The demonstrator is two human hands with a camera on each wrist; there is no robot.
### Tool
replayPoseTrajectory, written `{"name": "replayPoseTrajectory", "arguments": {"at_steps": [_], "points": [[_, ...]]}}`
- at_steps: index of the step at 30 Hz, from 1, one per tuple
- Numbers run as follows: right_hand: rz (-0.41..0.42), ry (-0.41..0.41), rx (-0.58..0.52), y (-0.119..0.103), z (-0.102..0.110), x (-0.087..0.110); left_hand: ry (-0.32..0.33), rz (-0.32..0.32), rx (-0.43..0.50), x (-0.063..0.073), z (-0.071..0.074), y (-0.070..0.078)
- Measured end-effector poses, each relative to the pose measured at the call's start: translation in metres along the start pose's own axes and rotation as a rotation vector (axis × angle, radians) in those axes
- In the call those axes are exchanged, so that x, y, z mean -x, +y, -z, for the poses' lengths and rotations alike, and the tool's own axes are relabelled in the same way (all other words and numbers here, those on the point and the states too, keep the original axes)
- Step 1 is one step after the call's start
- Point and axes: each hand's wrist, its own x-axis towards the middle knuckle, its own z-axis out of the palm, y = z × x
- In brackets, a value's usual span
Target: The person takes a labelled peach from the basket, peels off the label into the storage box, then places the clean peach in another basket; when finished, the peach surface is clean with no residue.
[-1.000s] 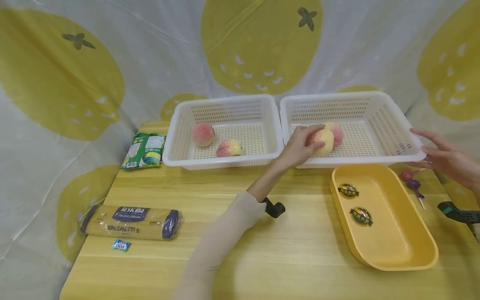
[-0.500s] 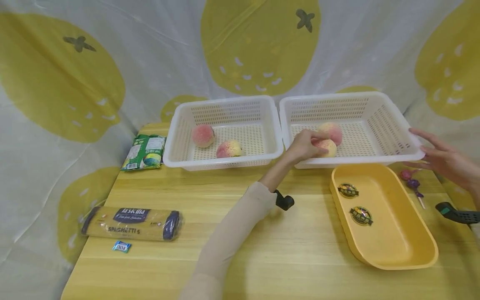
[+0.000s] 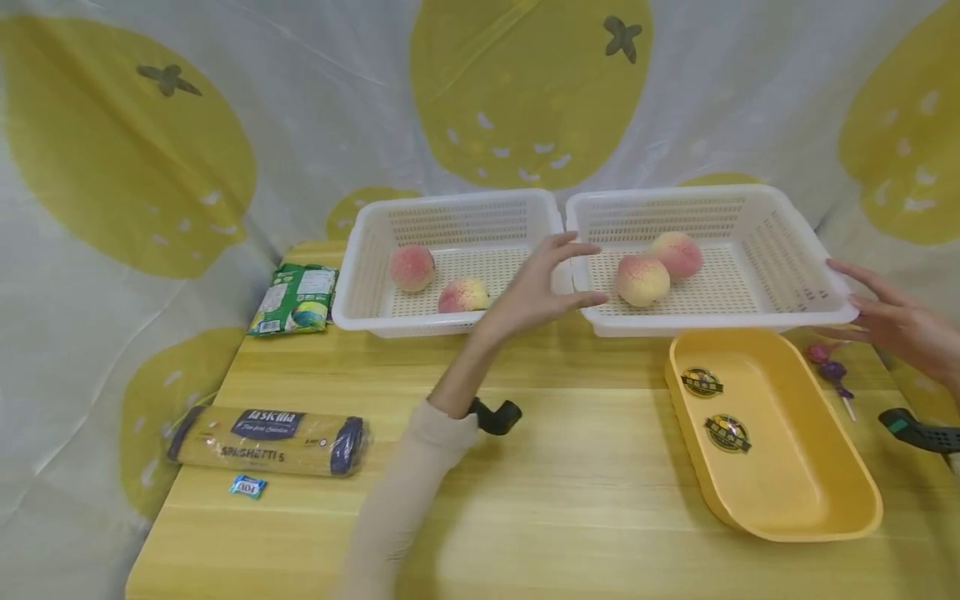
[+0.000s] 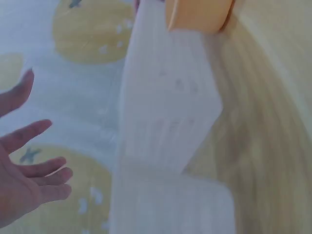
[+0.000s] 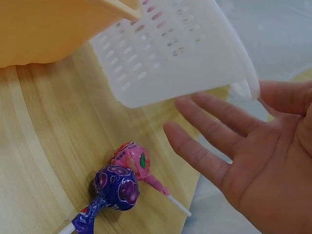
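Observation:
My left hand point(image 3: 528, 292) hovers over the gap between two white plastic baskets, thumb and fingers spread, holding nothing. In the right basket point(image 3: 705, 320), two pink-and-yellow peaches lie side by side: a front peach point(image 3: 642, 281) and a rear peach point(image 3: 677, 255). The left basket point(image 3: 457, 202) holds a redder peach point(image 3: 412, 267) and another peach point(image 3: 462, 295), partly behind the front rim. My right hand point(image 5: 263, 161) is at the right basket's outer end point(image 5: 170, 73). Its thumb seems to touch the rim while its fingers extend beneath, uncurled.
A yellow-orange tray point(image 3: 780, 467) stands before the right basket. Beside it lie a pink lollipop point(image 5: 131, 158) and a purple lollipop point(image 5: 117, 187). On the left are a green snack bag point(image 3: 294, 298), a spaghetti pack point(image 3: 266, 442) and a small blue-wrapped sweet point(image 3: 247, 486).
My left hand has let go of the front peach in the right basket and drawn back to the left, its fingers spreading. The right hand stays at the basket's end.

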Motion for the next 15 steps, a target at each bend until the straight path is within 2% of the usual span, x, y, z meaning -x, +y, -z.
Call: {"name": "replayPoseTrajectory", "arguments": {"at_steps": [4,6,8,9,11,12,13,15], "points": [[0.023,-0.050,-0.006,0.000,0.001,0.002,0.063,0.095,-0.130,0.046,0.062,-0.031],[0.021,-0.064,-0.006,0.000,0.002,0.003,0.106,0.165,-0.179,0.067,0.091,-0.052],[-0.005,-0.039,0.043,-0.001,0.002,0.003,0.139,0.247,-0.206,0.086,0.116,-0.075],[-0.026,-0.011,0.092,-0.002,0.001,0.003,0.146,0.295,-0.204,0.095,0.126,-0.087],[-0.092,0.072,0.262,-0.004,0.002,0.003,0.159,0.376,-0.193,0.110,0.142,-0.110],[-0.126,0.121,0.366,-0.004,0.004,0.003,0.160,0.413,-0.176,0.116,0.148,-0.121],[-0.155,0.178,0.462,0.001,0.015,0.005,0.158,0.445,-0.168,0.121,0.152,-0.130],[-0.231,0.295,0.665,-0.010,0.003,0.001,0.142,0.481,-0.130,0.130,0.156,-0.145]]}}
